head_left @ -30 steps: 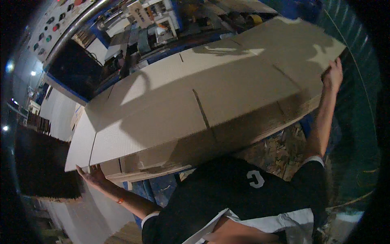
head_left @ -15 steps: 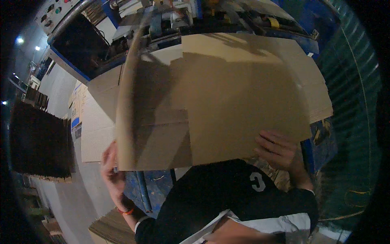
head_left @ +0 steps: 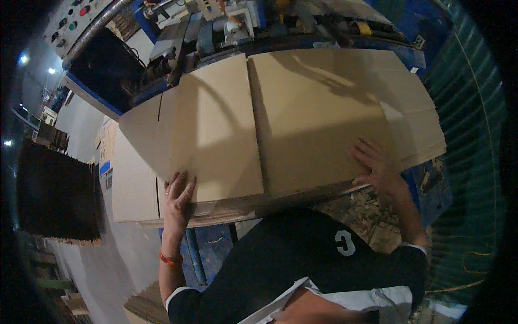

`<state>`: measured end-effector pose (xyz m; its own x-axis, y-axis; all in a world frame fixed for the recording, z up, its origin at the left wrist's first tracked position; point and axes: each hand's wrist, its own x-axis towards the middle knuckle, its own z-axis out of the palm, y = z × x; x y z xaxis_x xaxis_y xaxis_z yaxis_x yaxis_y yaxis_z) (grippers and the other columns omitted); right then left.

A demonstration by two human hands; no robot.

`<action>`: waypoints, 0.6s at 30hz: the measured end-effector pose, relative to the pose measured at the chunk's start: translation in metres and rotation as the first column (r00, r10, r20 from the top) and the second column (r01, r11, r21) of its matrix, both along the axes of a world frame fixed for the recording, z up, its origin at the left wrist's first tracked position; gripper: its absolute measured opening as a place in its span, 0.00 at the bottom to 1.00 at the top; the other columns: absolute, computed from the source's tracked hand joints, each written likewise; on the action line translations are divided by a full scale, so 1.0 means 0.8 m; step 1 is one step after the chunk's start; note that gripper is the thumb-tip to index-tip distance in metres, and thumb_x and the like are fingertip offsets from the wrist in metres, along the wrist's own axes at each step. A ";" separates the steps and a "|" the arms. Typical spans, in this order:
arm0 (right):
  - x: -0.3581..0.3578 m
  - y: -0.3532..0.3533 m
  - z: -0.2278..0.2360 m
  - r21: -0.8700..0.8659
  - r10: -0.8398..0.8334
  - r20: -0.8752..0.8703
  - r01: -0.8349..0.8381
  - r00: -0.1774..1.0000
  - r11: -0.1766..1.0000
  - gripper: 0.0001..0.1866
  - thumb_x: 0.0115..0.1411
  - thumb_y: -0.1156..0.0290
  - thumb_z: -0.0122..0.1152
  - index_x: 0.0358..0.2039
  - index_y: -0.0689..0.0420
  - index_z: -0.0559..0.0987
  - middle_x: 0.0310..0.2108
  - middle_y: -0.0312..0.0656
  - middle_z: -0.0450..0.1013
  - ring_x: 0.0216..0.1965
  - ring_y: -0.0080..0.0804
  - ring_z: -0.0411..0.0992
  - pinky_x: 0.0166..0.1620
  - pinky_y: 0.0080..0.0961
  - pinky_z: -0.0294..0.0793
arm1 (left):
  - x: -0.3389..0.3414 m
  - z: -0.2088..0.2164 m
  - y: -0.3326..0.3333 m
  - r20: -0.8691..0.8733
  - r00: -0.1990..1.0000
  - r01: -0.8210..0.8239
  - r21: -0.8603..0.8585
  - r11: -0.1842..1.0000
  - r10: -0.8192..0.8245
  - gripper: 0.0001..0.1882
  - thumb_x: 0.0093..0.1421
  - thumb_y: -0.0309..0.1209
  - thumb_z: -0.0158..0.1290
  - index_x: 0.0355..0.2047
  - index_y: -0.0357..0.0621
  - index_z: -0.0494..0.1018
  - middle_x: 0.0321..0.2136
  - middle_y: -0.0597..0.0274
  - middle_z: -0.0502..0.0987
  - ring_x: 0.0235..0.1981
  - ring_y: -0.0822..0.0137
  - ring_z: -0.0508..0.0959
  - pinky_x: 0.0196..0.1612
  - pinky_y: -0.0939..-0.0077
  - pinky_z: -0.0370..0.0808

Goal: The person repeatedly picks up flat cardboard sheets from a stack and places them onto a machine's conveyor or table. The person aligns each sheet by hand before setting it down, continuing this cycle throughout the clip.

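Observation:
A sheet of brown cardboard (head_left: 318,124) lies folded flat in front of me, its left panel (head_left: 221,124) and right panel meeting at a narrow dark seam. Beneath it is a stack of wider cardboard sheets (head_left: 135,156) that sticks out on both sides. My left hand (head_left: 179,195) rests with fingers spread on the near left corner of the left panel. On the right panel, close to the near edge, my right hand (head_left: 373,164) lies with its fingers stretched out. Neither hand grips anything.
A machine (head_left: 232,38) with metal bars and rollers stands just beyond the stack. Its control panel (head_left: 70,24) is at the far left. A dark cardboard pile (head_left: 56,194) stands on the left floor. Cardboard scraps (head_left: 372,216) lie below the near edge; green corrugated sheeting (head_left: 475,146) borders the right.
The left panel, raised on edge before, now lies flat beside the right panel. My left hand has moved right and onto it. My right hand has slid farther onto the cardboard.

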<state>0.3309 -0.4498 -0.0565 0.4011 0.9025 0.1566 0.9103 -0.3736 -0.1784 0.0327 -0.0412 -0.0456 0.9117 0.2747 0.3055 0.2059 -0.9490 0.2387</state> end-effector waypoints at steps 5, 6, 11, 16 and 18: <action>0.096 0.036 0.010 -0.107 -0.040 0.128 0.054 0.991 0.993 0.42 0.42 0.44 0.63 0.56 0.52 0.65 0.58 0.42 0.60 0.61 0.46 0.52 0.62 0.43 0.51 | 0.051 -0.005 0.036 0.160 0.987 0.014 -0.273 0.962 0.032 0.34 0.42 0.15 0.55 0.51 0.53 0.69 0.53 0.49 0.65 0.56 0.50 0.64 0.57 0.62 0.63; 0.114 0.048 0.012 -0.092 -0.056 0.095 0.065 0.994 0.994 0.43 0.42 0.43 0.62 0.56 0.52 0.66 0.58 0.43 0.60 0.61 0.45 0.53 0.61 0.42 0.51 | 0.065 -0.007 0.045 0.190 0.981 0.042 -0.326 0.944 0.023 0.33 0.42 0.15 0.56 0.51 0.53 0.69 0.53 0.49 0.64 0.56 0.50 0.64 0.56 0.64 0.63; 0.206 0.113 0.005 -0.037 -0.198 -0.004 0.198 0.980 0.979 0.39 0.43 0.40 0.59 0.54 0.48 0.69 0.58 0.45 0.59 0.59 0.42 0.56 0.58 0.39 0.56 | 0.164 -0.023 0.108 0.280 0.958 0.094 -0.109 0.990 -0.060 0.34 0.47 0.12 0.51 0.54 0.54 0.66 0.54 0.49 0.62 0.55 0.52 0.64 0.55 0.69 0.65; 0.249 0.136 -0.023 0.017 -0.369 0.203 0.374 0.907 0.927 0.31 0.50 0.47 0.57 0.52 0.49 0.70 0.50 0.46 0.67 0.50 0.48 0.64 0.54 0.44 0.62 | 0.200 -0.033 0.129 0.482 0.861 0.202 -0.028 0.979 -0.164 0.36 0.43 0.16 0.56 0.55 0.51 0.65 0.51 0.53 0.68 0.52 0.55 0.69 0.52 0.72 0.67; 0.243 0.133 -0.030 0.008 -0.363 0.146 0.366 0.920 0.931 0.29 0.51 0.48 0.57 0.51 0.49 0.71 0.47 0.46 0.69 0.49 0.47 0.65 0.52 0.44 0.63 | 0.189 -0.031 0.124 0.332 0.942 0.070 -0.078 0.995 -0.040 0.36 0.43 0.15 0.55 0.55 0.52 0.65 0.53 0.55 0.67 0.51 0.59 0.70 0.51 0.74 0.68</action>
